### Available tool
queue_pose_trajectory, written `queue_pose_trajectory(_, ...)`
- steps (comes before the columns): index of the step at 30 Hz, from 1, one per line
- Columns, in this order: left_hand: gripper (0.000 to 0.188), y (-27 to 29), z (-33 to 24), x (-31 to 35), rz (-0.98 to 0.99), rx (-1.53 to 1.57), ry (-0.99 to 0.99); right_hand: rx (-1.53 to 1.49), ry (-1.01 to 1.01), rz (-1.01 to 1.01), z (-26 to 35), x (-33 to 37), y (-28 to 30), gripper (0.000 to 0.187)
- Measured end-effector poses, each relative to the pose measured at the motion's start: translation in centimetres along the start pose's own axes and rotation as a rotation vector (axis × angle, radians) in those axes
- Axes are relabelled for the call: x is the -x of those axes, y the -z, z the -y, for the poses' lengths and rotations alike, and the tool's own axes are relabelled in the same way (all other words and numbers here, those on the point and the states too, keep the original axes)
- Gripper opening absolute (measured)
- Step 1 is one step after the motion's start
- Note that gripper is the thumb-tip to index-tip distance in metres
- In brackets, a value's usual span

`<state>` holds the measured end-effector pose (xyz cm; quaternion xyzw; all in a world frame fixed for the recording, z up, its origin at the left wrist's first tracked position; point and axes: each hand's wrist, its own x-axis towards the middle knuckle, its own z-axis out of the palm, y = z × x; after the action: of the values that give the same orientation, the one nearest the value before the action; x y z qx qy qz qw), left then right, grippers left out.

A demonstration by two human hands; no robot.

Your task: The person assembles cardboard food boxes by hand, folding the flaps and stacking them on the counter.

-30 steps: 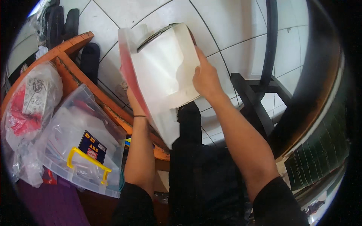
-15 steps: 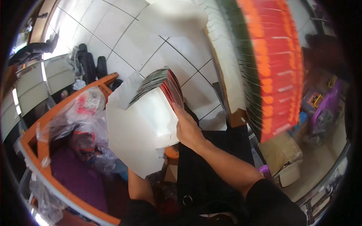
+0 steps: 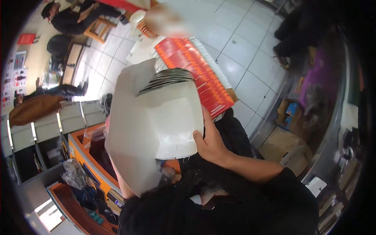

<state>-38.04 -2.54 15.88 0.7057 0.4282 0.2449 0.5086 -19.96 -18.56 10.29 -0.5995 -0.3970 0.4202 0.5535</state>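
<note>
A stack of flat card sheets (image 3: 176,117), pale blank side facing up, is held in front of my chest. Its far end fans out into several thin layered edges, and a wide pale flap extends on the left. My right hand (image 3: 211,141) grips the stack's right edge, thumb on top and fingers underneath. Only a sliver of my left hand (image 3: 108,123) shows beside the stack's left edge; its fingers are hidden. Just beyond, a fanned row of red and orange printed cards (image 3: 192,66) stands over the tiled floor, partly behind the stack.
An orange-edged wooden bin (image 3: 96,152) with plastic bags stands at my left. On the right, a shelf holds a cardboard box (image 3: 280,145) and a small blue box (image 3: 291,111). A person in black (image 3: 70,19) sits far left; another person's dark legs (image 3: 291,35) show at upper right.
My view has swung, bringing the room at far left into sight. The red and orange cards now appear farther off, beyond the stack. My right hand still grips the stack, its thumb now on top.
</note>
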Motion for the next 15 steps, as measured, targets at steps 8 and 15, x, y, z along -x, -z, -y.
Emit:
queue_pose_trajectory(8, 0.029, -8.9, -2.7, -13.8, 0.639, -0.145, 0.041, -0.579, -0.474, -0.283, -2.2, -0.6, 5.0, 0.082)
queue_pose_trajectory(15, 0.030, -10.0, -1.8, -16.5, 0.954, -0.306, 0.132, -0.520, -0.456, -0.224, -5.7, -1.9, 7.6, 0.094)
